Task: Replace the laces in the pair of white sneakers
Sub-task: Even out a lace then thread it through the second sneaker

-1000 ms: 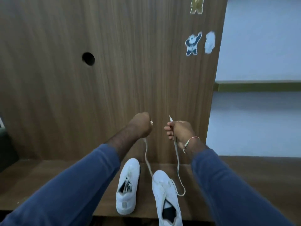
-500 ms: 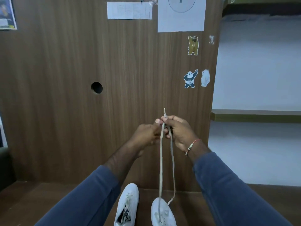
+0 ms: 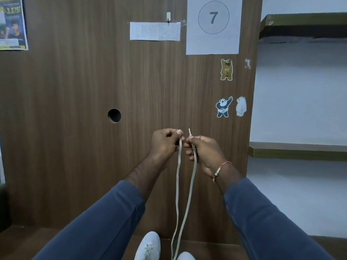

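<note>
Both hands are raised in the centre of the frame, close together but not touching, in front of a brown wooden panel (image 3: pixel 75 128). The left hand (image 3: pixel 165 142) is curled into a loose fist and pinches one end of the pale lace (image 3: pixel 177 184) between thumb and forefinger. Just to its right, the right hand (image 3: pixel 203 152) grips the other end in curled fingers, with the lace tip poking up above the knuckles. From the two hands the lace drops as two near-parallel strands that draw together towards the bottom centre. There they reach the toe of a white sneaker (image 3: pixel 186 256), barely in view at the bottom edge. A second white sneaker (image 3: pixel 148 245), lace still in, lies just left of it on the wooden surface (image 3: pixel 216 250).
</note>
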